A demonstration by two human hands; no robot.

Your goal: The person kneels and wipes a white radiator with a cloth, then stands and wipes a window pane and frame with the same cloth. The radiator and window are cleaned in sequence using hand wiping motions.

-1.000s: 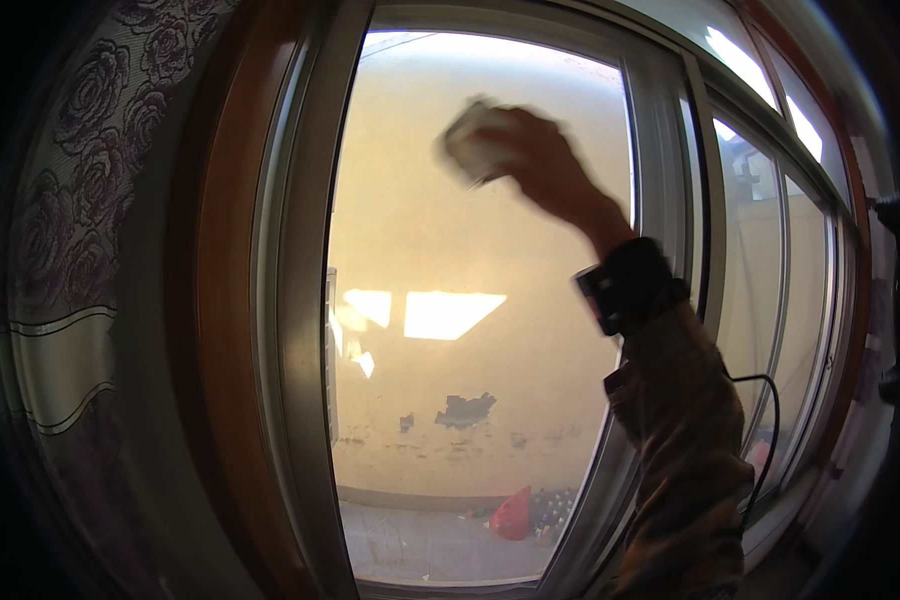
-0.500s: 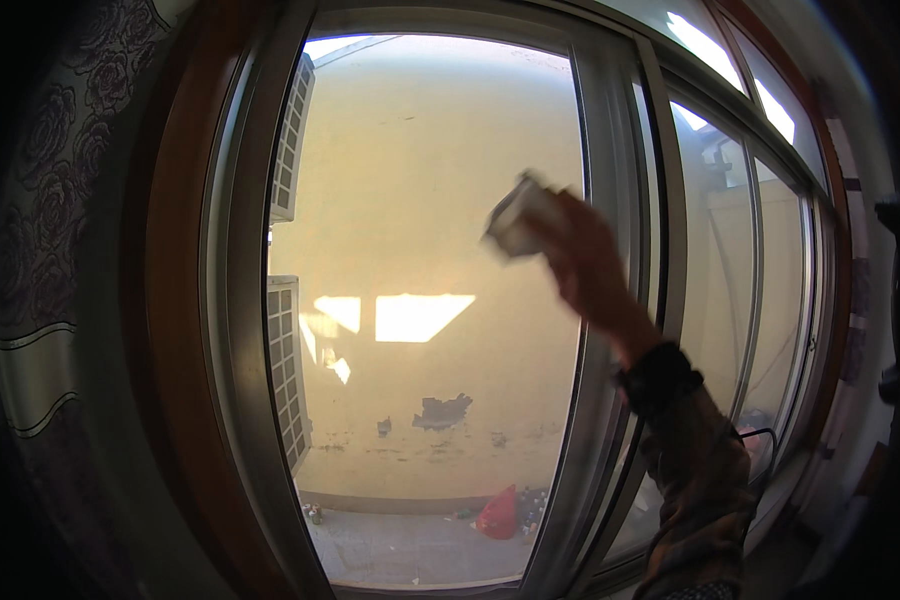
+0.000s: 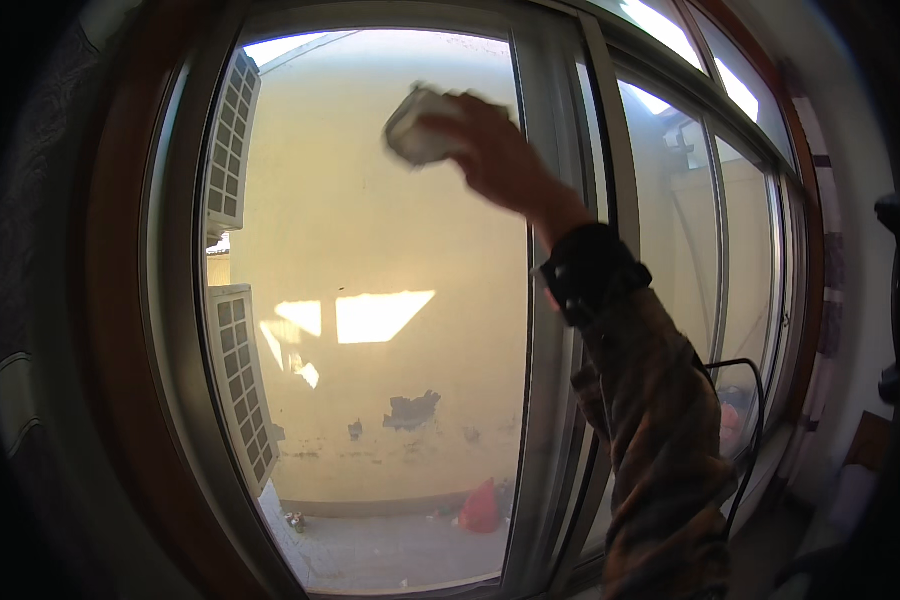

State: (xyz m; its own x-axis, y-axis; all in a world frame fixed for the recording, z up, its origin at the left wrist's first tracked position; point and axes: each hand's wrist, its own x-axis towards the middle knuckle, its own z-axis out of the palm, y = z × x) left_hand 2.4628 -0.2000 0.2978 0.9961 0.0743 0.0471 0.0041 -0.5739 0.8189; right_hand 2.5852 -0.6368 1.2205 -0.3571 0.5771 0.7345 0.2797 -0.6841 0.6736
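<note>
Shows an off-white pad point(image 3: 406, 130), roughly square, darker along its left edge, and blurred. Grasps it in the right hand point(image 3: 490, 152), with bent fingers closed over its right part; cannot make out the thumb. Has the pad at the fingertips, to the left of the palm, high in front of the window pane point(image 3: 390, 230) and left of the frame point(image 3: 555, 130); cannot tell touching the pane from hovering near it. Wears a black band point(image 3: 592, 270) at the wrist, with a plaid sleeve point(image 3: 660, 420) nearer. Cannot tell the state of the left hand, out of view.
</note>
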